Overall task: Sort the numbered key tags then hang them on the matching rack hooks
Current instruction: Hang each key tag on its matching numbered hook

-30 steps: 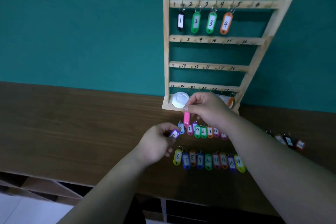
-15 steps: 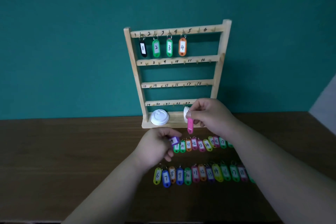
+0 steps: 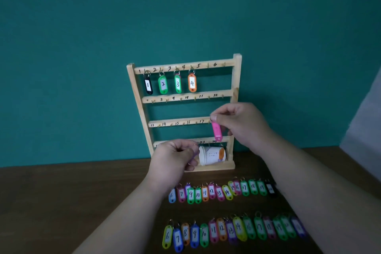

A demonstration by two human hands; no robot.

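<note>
Presently, right hand (image 3: 242,125) grip pinching pink tag (image 3: 216,131) before rack (image 3: 235,97), left hand (image 3: 175,159) grip closed on purple tag (image 3: 194,153) near rack base.

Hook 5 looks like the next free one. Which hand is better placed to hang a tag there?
Right hand: it pinches the pink tag upright, nearer hook 5. Left hand sits lower.

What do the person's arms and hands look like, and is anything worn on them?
Both forearms are bare, with no sleeves in view. The left hand and right hand show no gloves, rings, watch or bracelet. Fingers are bare, with short nails.
</note>
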